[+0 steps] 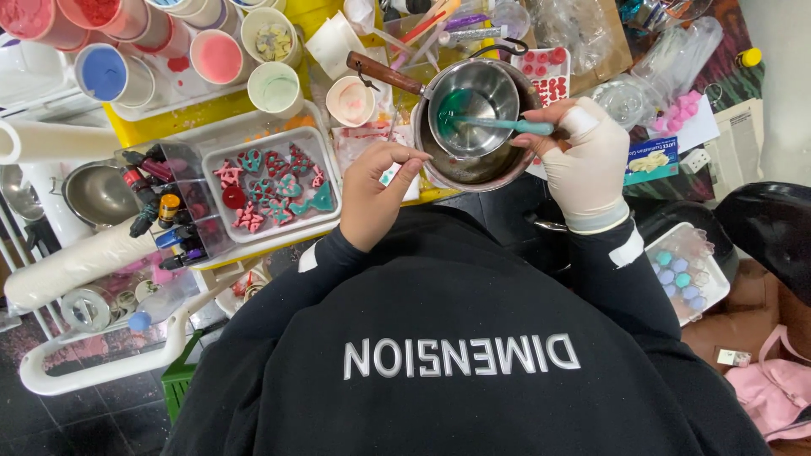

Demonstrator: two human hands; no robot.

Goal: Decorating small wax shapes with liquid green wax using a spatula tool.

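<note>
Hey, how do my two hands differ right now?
The right hand wears a pale glove; the left hand is bare. The right hand holds a teal spatula in the small steel pan; the left hand pinches a small white item beside the pan. Both have black sleeves.

The small pot [473, 101] just ahead of the right hand [587, 165] is polished, glossy metal with a brown wooden-looking handle. That hand wears a matt, smooth whitish glove and grips a teal plastic-looking spatula [507, 125]. The bare left hand [372, 198] lies beside a glossy white plastic tray [274, 181]. The sleeves are matt black cloth.
</note>
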